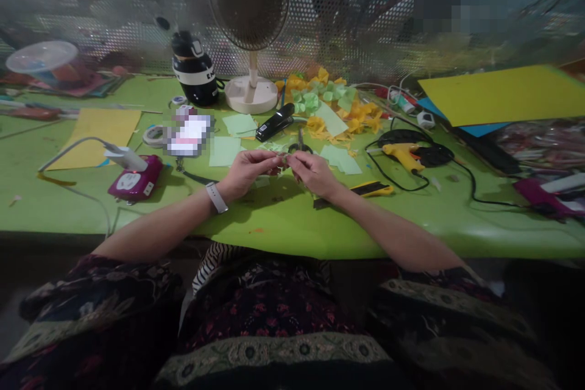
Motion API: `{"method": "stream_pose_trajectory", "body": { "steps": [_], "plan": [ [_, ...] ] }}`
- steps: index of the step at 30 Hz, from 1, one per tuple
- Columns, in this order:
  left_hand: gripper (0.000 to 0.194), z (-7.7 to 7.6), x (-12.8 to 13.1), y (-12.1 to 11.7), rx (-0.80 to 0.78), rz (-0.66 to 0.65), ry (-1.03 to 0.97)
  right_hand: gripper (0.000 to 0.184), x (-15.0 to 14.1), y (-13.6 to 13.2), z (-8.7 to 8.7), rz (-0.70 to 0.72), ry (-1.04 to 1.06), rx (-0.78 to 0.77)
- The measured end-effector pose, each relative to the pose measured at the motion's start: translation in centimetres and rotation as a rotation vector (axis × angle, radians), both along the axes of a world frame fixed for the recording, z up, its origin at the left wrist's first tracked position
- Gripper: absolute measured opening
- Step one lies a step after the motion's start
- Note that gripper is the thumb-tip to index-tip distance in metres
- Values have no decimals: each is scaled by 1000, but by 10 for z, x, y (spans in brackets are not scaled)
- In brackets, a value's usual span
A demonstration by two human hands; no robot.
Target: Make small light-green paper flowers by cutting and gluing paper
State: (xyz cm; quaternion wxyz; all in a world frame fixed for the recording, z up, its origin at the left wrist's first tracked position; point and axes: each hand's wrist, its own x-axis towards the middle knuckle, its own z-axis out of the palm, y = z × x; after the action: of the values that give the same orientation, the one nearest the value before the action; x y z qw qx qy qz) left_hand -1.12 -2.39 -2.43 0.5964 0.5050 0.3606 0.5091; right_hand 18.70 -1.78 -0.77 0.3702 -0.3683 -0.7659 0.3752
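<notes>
My left hand (252, 170) and my right hand (311, 173) meet over the middle of the table, fingertips pinched together. Between them is something small, mostly hidden by the fingers; a bit of pale green shows, but I cannot make out its kind. Just beyond the fingers lie scissors (300, 145), partly covered. Light green paper squares (225, 151) lie around the hands. Under my right wrist, a yellow and black utility knife (372, 188) rests on the table. A black stapler (275, 122) lies behind the hands.
Orange and green paper pieces (348, 111) are heaped at the back. A fan (251, 94) and a dark bottle (197, 76) stand behind. On the right lies a yellow glue gun (404, 155) with its cord. To the left are a phone (189, 134) and a purple power socket (136, 180).
</notes>
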Motion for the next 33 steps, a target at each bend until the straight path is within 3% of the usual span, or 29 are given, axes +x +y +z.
{"method": "stream_pose_trajectory", "body": {
  "steps": [33],
  "plan": [
    [26,3,3,-5,44,29,-25,41,-1,-3,-3,106,26,-68]
  ]
}}
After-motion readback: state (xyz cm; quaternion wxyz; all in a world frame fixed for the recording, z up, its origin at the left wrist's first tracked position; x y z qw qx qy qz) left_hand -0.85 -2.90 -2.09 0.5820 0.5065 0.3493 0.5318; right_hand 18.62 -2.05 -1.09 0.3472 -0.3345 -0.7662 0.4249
